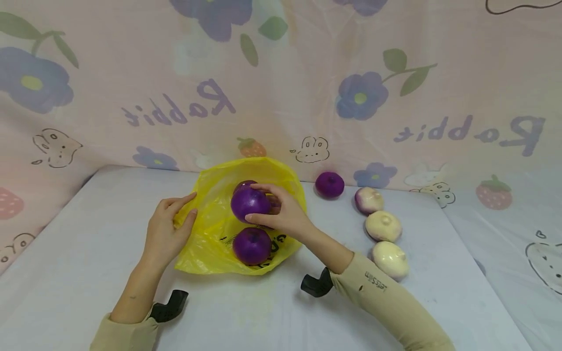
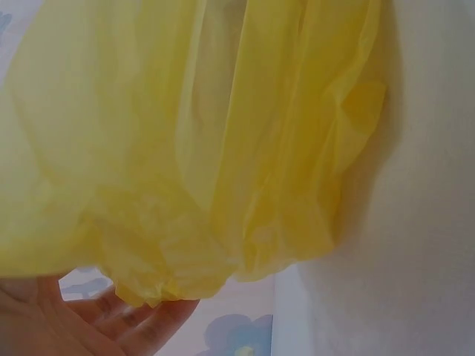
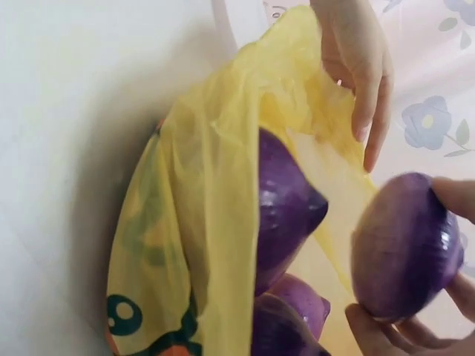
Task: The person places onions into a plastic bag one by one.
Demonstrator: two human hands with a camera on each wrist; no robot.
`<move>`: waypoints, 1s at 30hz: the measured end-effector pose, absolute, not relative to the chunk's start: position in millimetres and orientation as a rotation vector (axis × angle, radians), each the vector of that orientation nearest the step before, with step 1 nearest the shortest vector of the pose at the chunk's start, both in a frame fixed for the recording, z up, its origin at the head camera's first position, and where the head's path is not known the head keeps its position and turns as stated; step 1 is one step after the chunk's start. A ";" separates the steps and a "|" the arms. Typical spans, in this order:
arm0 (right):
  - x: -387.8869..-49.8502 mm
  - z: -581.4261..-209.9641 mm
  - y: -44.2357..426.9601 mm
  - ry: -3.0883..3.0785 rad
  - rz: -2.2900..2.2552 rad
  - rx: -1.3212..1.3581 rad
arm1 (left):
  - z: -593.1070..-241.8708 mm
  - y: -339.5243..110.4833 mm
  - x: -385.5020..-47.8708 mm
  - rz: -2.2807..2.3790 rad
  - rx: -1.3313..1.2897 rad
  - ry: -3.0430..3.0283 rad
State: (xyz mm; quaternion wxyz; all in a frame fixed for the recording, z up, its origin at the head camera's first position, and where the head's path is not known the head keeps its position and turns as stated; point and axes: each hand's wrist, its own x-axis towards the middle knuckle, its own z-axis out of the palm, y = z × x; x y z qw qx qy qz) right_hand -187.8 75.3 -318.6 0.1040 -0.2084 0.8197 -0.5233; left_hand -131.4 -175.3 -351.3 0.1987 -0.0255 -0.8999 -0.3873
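Observation:
In the head view, a yellow plastic bag (image 1: 199,251) lies on the table with its mouth spread wide. My left hand (image 1: 167,229) pinches the bag's left rim; in the left wrist view its fingers (image 2: 152,330) show below the yellow film. Held between the thumb and fingers of my right hand (image 1: 287,214) is a purple onion (image 1: 248,204), over the bag's mouth. Another purple onion (image 1: 252,246) lies inside at the near side, and more purple ones are partly hidden behind the held one. The right wrist view shows the held onion (image 3: 404,248) apart from an onion (image 3: 286,211) in the bag.
Right of the bag sits a purple onion (image 1: 330,185) on the white table (image 1: 110,219). Further right, a whitish-purple bulb (image 1: 369,200) and two cream bulbs, a middle one (image 1: 384,226) and a near one (image 1: 390,259), form a row. A patterned cloth (image 1: 281,87) hangs behind.

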 end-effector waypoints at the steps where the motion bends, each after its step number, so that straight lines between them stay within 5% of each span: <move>1: -188.6 -319.3 73.7 2.437 -1.503 -0.631 | -351.3 -175.5 -131.4 -1.082 -0.071 -2.516; 30: -201.6 -340.3 47.3 2.620 -1.017 -0.877 | -352.3 -176.3 -130.8 -1.094 -0.046 -2.528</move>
